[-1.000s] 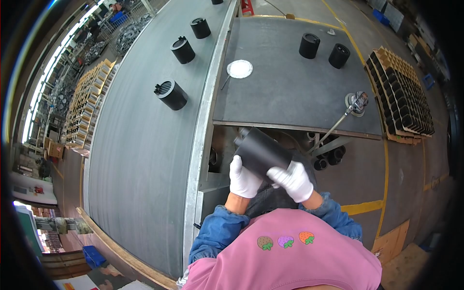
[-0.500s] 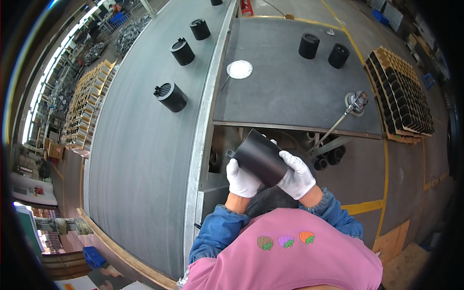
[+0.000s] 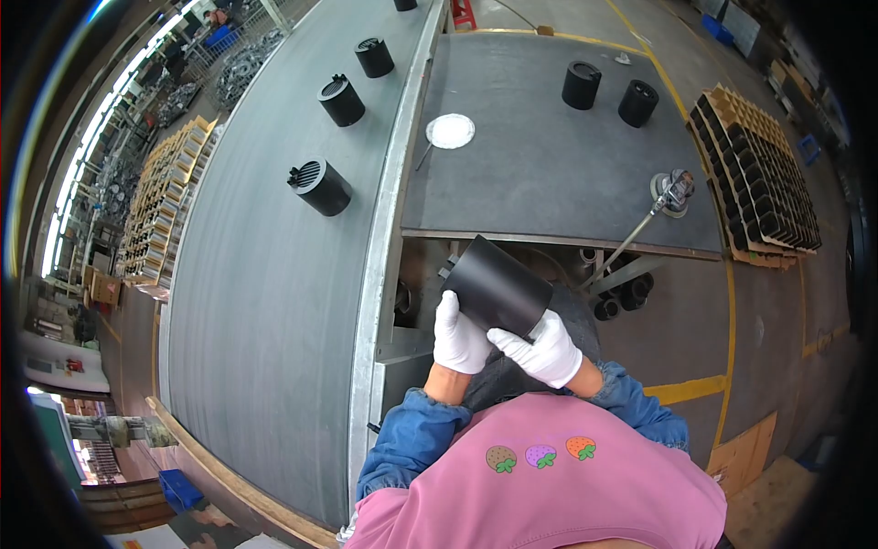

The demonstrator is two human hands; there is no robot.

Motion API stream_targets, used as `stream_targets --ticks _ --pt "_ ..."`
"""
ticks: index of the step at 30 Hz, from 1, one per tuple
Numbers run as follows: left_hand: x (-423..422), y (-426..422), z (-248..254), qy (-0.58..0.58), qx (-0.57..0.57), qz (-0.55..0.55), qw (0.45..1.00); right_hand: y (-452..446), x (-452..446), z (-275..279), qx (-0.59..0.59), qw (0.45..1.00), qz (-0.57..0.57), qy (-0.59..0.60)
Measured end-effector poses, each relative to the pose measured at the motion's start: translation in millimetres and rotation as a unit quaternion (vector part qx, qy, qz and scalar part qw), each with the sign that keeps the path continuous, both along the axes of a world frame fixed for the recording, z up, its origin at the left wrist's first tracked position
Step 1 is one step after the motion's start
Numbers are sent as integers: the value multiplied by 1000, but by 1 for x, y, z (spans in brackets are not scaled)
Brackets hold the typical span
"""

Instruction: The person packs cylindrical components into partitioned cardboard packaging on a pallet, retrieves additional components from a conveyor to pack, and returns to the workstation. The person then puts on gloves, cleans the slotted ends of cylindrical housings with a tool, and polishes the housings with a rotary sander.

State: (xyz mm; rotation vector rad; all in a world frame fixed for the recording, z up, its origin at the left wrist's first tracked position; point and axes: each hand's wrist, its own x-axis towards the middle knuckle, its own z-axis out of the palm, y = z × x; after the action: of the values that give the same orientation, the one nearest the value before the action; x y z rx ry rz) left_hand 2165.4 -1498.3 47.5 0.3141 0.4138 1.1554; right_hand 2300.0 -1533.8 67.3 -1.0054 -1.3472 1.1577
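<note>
Hold the black cylinder [image 3: 498,285] evenly in both gloves: clamped by the left hand [image 3: 460,337] at its lower left side and by the right hand [image 3: 541,352] at its lower end. Find it tilted, just in front of the desk [image 3: 549,197]. Turn it gently, bearing the weight with one palm while shifting the other, and guard the small prongs [image 3: 448,267] at its left end from knocks. Count on the desk, near to far: one round-headed tool [image 3: 675,190], one white disc [image 3: 450,131], two upright black cylinders [image 3: 581,87], one small pale piece [image 3: 624,59]. Count on the belt [image 3: 265,320]: three whole cylinders [image 3: 322,189], plus a fourth cut off by the top border.
</note>
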Motion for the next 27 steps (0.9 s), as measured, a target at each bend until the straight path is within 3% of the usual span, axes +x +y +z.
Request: stream_targets --ticks 2,5,12,14,15,16,17,18,19,22,23,24,25,26,27 --pt "-1 -1 -1 -1 -7 -6 1000 1 0 -4 76 990 -13 -122" --pt "0 -2 -2 3 -11 -13 1000 5 1 -8 170 961 -36 -216" --pt "3 -2 4 -26 6 -17 999 4 2 -1 208 946 -32 -246" --pt "7 0 12 -37 28 -26 999 0 2 -1 61 997 7 -36" --pt "9 1 14 -77 50 -28 995 -5 8 19 -159 985 9 66" --pt "11 2 14 -116 72 -30 990 2 18 12 -188 973 49 126" --pt "12 2 13 -109 77 -31 991 5 15 14 -270 908 23 319" --pt "12 2 13 -109 77 -31 991 7 12 16 -338 799 -4 498" --pt "11 2 13 -101 67 -35 992 5 12 15 -337 799 -3 498" --pt "5 3 8 -74 31 -41 996 -1 12 11 -307 846 12 435" --pt "3 3 5 -56 4 -43 998 -4 10 15 -257 938 4 232" --pt "3 2 4 -56 4 -42 998 -6 8 17 -194 981 -4 17" --pt "3 1 2 -17 -10 -22 1000 -1 -1 -2 18 999 -31 -30" --pt "3 -1 2 22 -24 -2 999 5 5 -7 159 962 -27 -222" --pt "5 1 2 -20 -14 9 1000 7 11 -9 192 929 -19 -315"
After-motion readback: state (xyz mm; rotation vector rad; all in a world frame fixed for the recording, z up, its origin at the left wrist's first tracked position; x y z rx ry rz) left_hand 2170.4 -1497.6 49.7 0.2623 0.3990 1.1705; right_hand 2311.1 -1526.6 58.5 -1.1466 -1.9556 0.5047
